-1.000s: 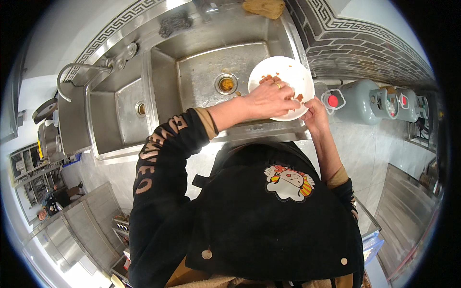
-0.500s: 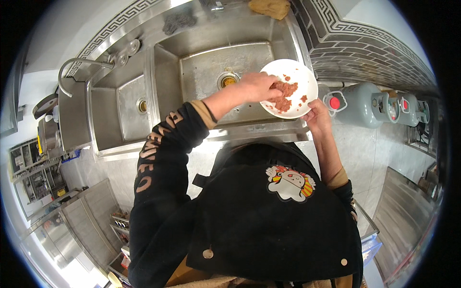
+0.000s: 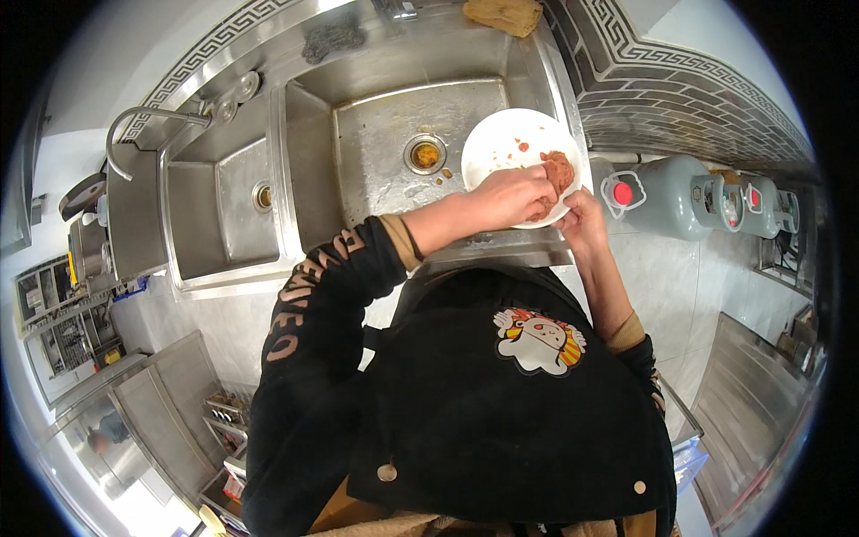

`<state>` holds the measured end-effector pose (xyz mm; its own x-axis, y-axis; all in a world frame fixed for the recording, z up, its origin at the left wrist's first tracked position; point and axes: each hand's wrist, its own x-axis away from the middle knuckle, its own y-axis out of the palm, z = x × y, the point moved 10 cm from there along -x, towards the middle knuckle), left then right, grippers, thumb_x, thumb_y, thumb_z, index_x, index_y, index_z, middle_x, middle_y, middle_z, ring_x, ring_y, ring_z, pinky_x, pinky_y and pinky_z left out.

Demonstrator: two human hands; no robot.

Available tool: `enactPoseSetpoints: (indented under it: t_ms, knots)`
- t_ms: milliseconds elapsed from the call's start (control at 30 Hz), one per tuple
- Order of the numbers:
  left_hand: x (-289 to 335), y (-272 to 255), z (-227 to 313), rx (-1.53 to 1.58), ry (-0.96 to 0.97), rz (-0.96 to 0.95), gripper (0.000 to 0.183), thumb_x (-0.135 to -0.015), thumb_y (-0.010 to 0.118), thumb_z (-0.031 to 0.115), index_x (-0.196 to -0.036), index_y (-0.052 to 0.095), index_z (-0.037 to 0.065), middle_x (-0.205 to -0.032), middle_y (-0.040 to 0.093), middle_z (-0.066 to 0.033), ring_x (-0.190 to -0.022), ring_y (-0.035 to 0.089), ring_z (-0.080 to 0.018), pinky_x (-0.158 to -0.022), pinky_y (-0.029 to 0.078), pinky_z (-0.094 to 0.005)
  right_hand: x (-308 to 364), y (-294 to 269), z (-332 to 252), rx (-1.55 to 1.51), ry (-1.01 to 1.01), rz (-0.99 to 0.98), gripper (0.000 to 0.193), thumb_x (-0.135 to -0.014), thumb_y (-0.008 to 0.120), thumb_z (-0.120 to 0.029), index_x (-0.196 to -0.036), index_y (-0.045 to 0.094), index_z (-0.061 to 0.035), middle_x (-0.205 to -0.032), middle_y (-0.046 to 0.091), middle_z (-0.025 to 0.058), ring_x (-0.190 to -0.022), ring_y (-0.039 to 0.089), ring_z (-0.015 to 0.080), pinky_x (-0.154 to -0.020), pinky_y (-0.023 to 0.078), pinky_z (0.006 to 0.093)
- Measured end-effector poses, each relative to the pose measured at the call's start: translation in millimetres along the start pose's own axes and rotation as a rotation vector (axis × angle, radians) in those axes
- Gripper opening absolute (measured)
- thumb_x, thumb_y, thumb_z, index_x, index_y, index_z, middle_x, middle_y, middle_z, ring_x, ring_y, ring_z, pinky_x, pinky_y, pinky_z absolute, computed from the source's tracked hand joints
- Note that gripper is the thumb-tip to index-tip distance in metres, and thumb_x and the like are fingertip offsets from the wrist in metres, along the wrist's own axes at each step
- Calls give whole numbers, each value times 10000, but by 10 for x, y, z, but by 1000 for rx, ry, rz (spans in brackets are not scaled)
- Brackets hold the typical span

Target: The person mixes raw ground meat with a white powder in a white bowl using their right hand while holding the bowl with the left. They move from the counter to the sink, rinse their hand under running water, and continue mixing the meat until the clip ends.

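A white bowl (image 3: 492,143) is held over the right front part of the large sink basin, holding reddish minced meat (image 3: 558,168). My left hand (image 3: 514,197) reaches into it, fingers curled against the mince and fingertips partly hidden. Gripping the bowl's right front rim is my right hand (image 3: 583,219), its fingers partly out of sight below the rim. Small scraps of meat cling to the bowl's white inside.
The steel sink's large basin (image 3: 376,134) has a drain (image 3: 425,155) with yellowish scraps; a smaller basin (image 3: 234,179) and a curved tap (image 3: 134,112) are left. Grey gas cylinders (image 3: 667,197) stand right. A brown cloth (image 3: 503,13) and dark scouring pad (image 3: 333,40) lie at the back.
My left hand has moved nearer and to the right inside the bowl, pushing the mince into a clump at the right side. The bowl has shifted slightly left.
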<state>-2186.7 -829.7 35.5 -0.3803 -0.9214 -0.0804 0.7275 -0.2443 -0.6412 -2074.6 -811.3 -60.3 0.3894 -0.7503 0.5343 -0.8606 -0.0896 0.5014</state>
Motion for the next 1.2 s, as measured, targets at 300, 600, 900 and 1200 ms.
enactPoseSetpoints:
  t_ms: [300,600,900,1200]
  knots:
    - [-136,-642,-662,218,-419,335,295,-801,700,294,-1052,695,138,-934,700,-68,-896,659,-243,-815,511,-339,106,0,-47,12,21,58,367,-734,497,-85,-1088,564,-18,-861,634,46,-637,583,121,-545,486,274]
    - [-96,-168,-51,-257,88,-60,298,-845,622,224,-1124,617,121,-1258,574,-70,-1175,534,-295,-946,456,-422,102,-55,-110,46,-3,56,407,-727,485,-73,-1119,571,-4,-783,581,0,-519,410,67,-537,484,265]
    - [-118,104,342,-512,426,64,271,-825,623,261,-1074,606,155,-1214,529,-31,-1196,467,-245,-1005,365,-473,112,-32,-109,32,2,12,416,-722,497,-93,-1126,560,-21,-882,642,51,-673,616,134,-572,514,278]
    - [-257,-366,-365,-409,-204,72,385,-866,559,372,-1117,629,88,-1122,580,-145,-1034,573,-324,-900,475,-430,70,-123,-55,-2,24,26,366,-732,525,-116,-1074,574,4,-861,653,57,-681,624,138,-609,548,310]
